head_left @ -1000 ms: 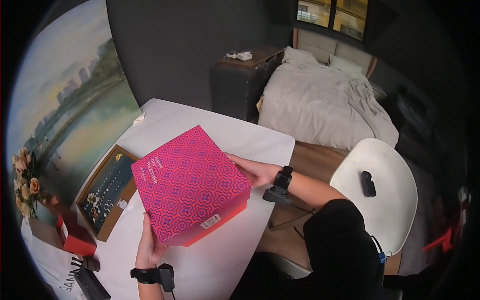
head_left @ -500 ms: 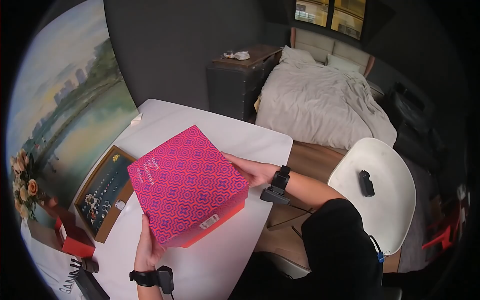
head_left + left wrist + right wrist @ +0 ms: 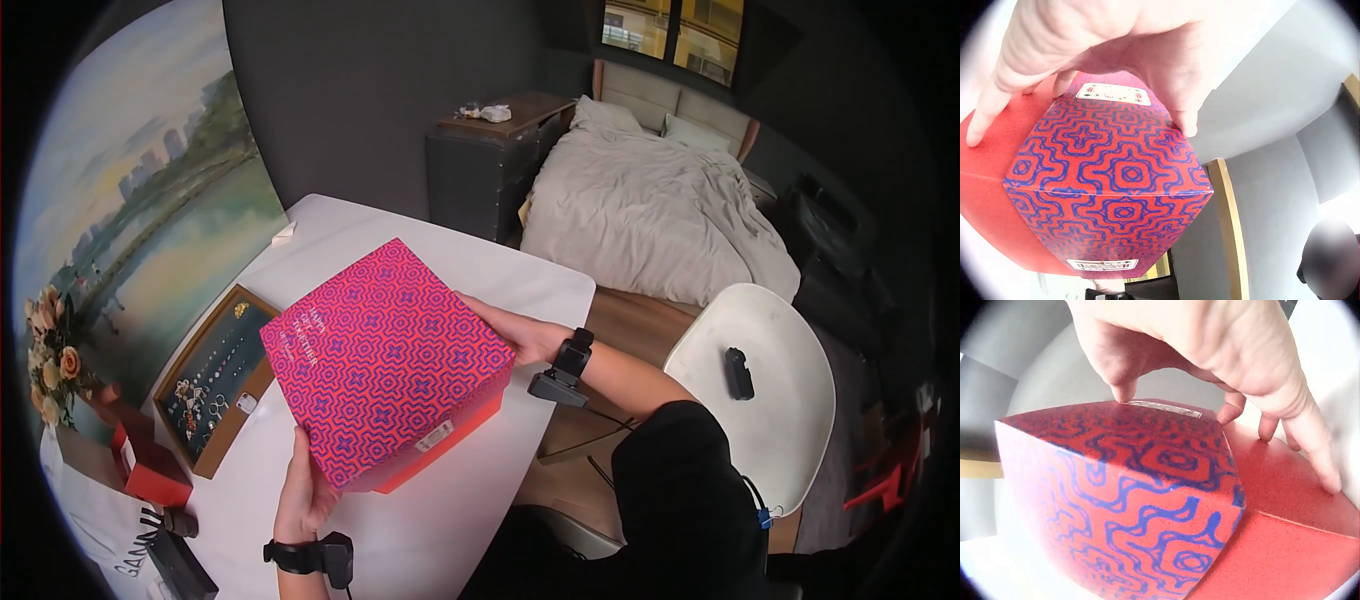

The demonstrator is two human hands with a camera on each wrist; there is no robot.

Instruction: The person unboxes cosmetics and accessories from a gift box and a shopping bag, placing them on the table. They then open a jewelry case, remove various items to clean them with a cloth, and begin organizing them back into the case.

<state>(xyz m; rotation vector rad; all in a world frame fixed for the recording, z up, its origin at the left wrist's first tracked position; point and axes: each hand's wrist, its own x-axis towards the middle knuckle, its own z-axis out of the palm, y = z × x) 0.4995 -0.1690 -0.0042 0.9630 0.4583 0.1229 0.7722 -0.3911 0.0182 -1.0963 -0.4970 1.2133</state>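
A square gift box with a pink-red and blue patterned lid (image 3: 390,360) and a plain red base (image 3: 1004,212) is held over the white table. White lettering marks the top's left side. My left hand (image 3: 305,490) grips the near left side; my right hand (image 3: 520,328) grips the opposite side. Both wrist views show each thumb at the lid's top edge, with other fingers reaching down past a white label (image 3: 1166,409) onto the red base. A wide red band of base shows below the lid. The box's underside is hidden.
Left of the box lies a wooden jewellery tray (image 3: 262,385) under a landscape painting (image 3: 170,230). A red box (image 3: 155,470) and flowers (image 3: 60,360) stand at the far left. A white chair (image 3: 790,420) holding a black device (image 3: 738,374) is at right, a bed (image 3: 660,210) behind.
The view has shifted slightly. The lid looks a little larger, its right corner a bit further right and higher. Both hands keep their hold on opposite sides.
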